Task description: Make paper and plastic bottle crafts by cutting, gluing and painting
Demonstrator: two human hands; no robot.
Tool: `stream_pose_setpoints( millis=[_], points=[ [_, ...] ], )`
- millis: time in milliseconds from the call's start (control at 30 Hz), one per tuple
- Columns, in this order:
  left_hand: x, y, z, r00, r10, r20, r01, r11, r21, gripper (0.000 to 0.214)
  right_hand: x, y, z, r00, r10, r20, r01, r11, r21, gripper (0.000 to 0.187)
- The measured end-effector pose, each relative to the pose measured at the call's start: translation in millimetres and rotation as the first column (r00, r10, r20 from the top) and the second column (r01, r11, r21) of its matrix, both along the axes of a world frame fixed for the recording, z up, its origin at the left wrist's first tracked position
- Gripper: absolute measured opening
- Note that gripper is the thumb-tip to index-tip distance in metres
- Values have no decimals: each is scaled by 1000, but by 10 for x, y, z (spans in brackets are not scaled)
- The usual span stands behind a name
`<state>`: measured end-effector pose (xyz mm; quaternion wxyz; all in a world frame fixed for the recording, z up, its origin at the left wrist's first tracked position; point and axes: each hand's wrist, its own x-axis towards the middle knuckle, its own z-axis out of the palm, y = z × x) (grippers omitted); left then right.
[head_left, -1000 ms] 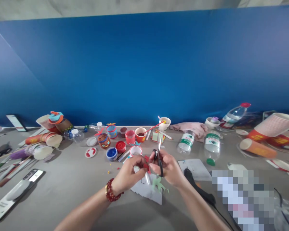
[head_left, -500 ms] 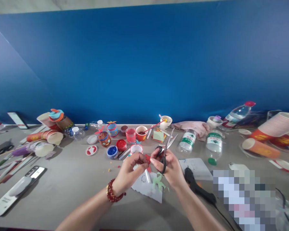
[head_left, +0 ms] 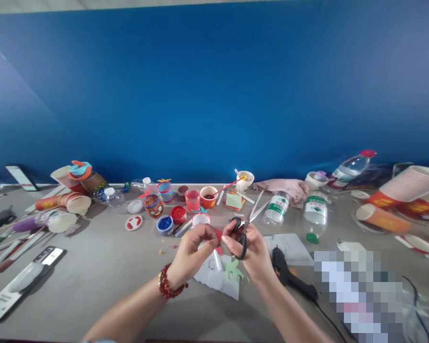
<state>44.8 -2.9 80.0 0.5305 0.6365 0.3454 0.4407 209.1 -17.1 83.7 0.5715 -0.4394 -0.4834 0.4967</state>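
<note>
**Cluttered grey surface against a blue wall, both hands busy in the middle**

A grey surface (head_left: 103, 271) runs the full width of the view and ends at a plain blue wall (head_left: 214, 95). Most of the clutter lies along that back edge.

To the left, paper cups (head_left: 66, 202) lie tipped on their sides, with a phone (head_left: 17, 175) farther back by the wall. A long flat package (head_left: 21, 281) lies near the front left. In the middle stand small paint pots, among them a blue pot (head_left: 165, 224) and a red pot (head_left: 179, 214). To the right of them lie two clear bottles with green labels (head_left: 277, 209), with a pink cloth (head_left: 284, 186) behind. A stack of paper cups (head_left: 411, 188) lies on its side at the far right.

Over the centre, the left hand (head_left: 191, 250), with a red bead bracelet (head_left: 166, 283) on its wrist, pinches a red paper scrap (head_left: 219, 236) between thumb and fingertips. The right hand (head_left: 252, 247) is closed through the handles of black scissors (head_left: 245, 226). Their blades stand apart and point up and away towards the bottles. The two hands almost touch, and the scrap sits between them above the surface.

Under the hands lies a white sheet (head_left: 218, 276) with a green cut-out (head_left: 235, 271) on it. A black glue gun (head_left: 289, 276) lies just beside the right wrist, its cord trailing to the right. The paint pots crowd the surface just behind the hands.
</note>
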Motion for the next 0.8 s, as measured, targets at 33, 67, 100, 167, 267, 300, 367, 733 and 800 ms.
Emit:
stream_pose_setpoints(
  millis=[33,67,100,167,267,300,367,733,800],
  points=[
    [-4,0,6,1000,-1,-1,1,1000,-1,13,-4,-1,1,1000,2,-2,-2,1000,2,22],
    [-7,0,12,1000,-1,-2,1,1000,1,13,-10,-3,4,1000,5,-2,-5,1000,6,22],
    [-9,2,19,1000,0,-1,0,1000,5,14,-17,-5,9,1000,7,-1,-7,1000,8,22],
    [-12,6,35,1000,-1,5,1,1000,10,14,-25,-11,28,1000,6,7,-6,1000,-3,24],
    [-21,16,70,1000,23,8,-23,1000,7,15,13,-40,54,999,4,39,-3,999,-37,31],
    [-28,20,85,999,38,10,-38,999,3,15,46,-59,52,998,25,63,-22,999,-43,33],
    [-50,28,114,998,65,13,-65,998,-1,14,137,-119,16,985,117,126,-110,992,-66,38],
    [-145,91,146,992,101,-77,-97,994,59,8,446,-505,-467,894,408,183,-314,864,-394,45],
    [-136,93,152,992,89,-92,-84,995,55,7,427,-494,-505,902,394,179,-295,863,-411,42]
  ],
)
